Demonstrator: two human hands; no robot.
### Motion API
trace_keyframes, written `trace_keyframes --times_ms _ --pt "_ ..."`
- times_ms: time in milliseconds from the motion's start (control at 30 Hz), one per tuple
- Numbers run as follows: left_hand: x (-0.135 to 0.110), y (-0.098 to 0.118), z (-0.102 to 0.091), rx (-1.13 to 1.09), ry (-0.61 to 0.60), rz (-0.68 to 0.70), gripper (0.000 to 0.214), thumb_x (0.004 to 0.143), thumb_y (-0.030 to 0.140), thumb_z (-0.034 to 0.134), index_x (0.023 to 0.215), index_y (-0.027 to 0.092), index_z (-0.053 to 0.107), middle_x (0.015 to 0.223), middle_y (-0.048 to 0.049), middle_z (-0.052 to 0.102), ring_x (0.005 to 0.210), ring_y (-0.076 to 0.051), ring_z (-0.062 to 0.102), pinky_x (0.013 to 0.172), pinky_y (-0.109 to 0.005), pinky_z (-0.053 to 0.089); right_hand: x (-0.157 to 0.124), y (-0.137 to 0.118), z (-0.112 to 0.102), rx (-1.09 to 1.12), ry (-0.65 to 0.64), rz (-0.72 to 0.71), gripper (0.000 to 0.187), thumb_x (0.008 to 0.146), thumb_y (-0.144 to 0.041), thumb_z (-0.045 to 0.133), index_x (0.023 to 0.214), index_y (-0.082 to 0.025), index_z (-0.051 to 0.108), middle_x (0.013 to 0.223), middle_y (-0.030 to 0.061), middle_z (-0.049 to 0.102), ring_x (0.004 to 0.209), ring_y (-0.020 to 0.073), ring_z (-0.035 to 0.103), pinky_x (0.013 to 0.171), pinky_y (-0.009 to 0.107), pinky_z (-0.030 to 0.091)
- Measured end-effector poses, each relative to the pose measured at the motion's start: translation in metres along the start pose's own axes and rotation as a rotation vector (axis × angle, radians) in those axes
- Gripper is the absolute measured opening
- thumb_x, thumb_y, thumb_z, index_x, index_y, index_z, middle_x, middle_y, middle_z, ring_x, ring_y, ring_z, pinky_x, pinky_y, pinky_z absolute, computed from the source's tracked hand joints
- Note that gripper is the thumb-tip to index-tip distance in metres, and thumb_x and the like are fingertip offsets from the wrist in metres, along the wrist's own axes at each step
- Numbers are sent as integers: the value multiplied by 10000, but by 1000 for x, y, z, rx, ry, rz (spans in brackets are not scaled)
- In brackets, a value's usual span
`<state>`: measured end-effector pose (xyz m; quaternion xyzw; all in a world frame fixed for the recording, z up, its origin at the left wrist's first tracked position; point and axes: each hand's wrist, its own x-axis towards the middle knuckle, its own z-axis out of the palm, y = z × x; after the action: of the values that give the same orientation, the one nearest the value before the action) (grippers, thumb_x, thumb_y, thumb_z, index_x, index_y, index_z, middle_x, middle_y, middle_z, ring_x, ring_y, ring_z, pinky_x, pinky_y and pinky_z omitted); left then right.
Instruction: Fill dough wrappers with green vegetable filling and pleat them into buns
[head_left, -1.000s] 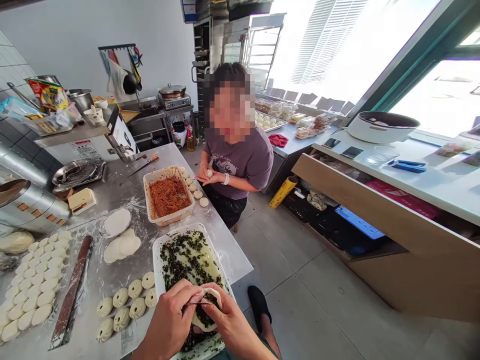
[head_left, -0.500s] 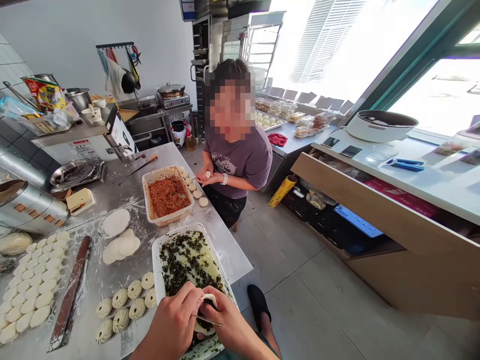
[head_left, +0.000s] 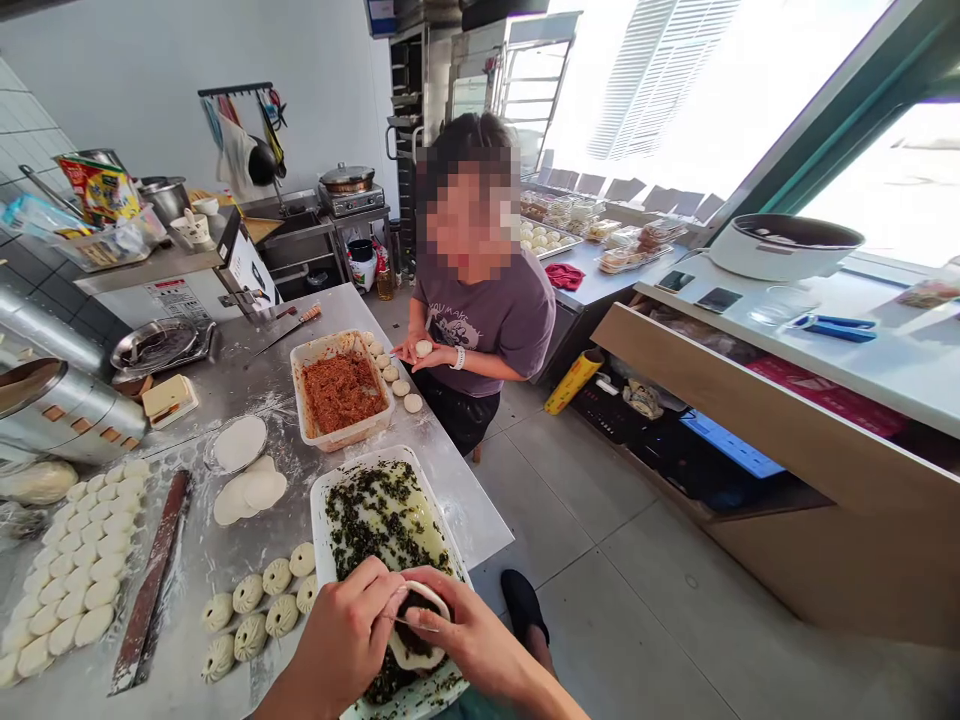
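Observation:
Over the tray of chopped greens, my right hand (head_left: 476,635) cups a round dough wrapper (head_left: 412,655) with dark filling inside. Its thumb presses on a thin metal strip, perhaps a filling spatula (head_left: 412,624), lying across the wrapper's mouth. My left hand (head_left: 349,625) is closed, fingertips pinching the wrapper's near-left rim. The white tray (head_left: 319,520) beneath holds the oily greens. Left of it stand several pleated buns (head_left: 250,636) in two rows. Flat dough wrappers (head_left: 251,492) overlap beyond them.
Behind the greens is a tub (head_left: 345,438) of reddish filling. A co-worker (head_left: 487,310) holds a small dough piece beside several round buns (head_left: 412,403). Rows of dough pieces (head_left: 82,560) and a dark wooden stick (head_left: 154,580) lie left. An open drawer front (head_left: 735,430) juts out right.
The wrapper in my hands has turned and its mouth shows wider, with more filling visible. My hands stay over the tray. The view has shifted slightly; the co-worker's hands have moved a little.

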<state>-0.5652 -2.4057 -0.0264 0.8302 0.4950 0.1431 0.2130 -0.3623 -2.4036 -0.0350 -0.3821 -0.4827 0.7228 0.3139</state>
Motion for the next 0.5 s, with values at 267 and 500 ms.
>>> trace_keyframes --times_ms 267,500 --pt "2 7 -1 -105 87 2 295 1025 232 414 1228 296 618 1022 -18 665 881 -114 684 762 -220 563 5 19 15 418 37 -13 349 916 -494 647 1159 -253 579 939 12 611 792 188 629 712 353 567" --pt "3 8 -3 159 0 89 347 1006 213 377 1322 266 510 1126 -46 654 842 -149 709 661 -268 570 8 22 16 232 69 7 233 954 -455 570 1011 -229 567 824 -19 587 655 148 593 586 286 535"
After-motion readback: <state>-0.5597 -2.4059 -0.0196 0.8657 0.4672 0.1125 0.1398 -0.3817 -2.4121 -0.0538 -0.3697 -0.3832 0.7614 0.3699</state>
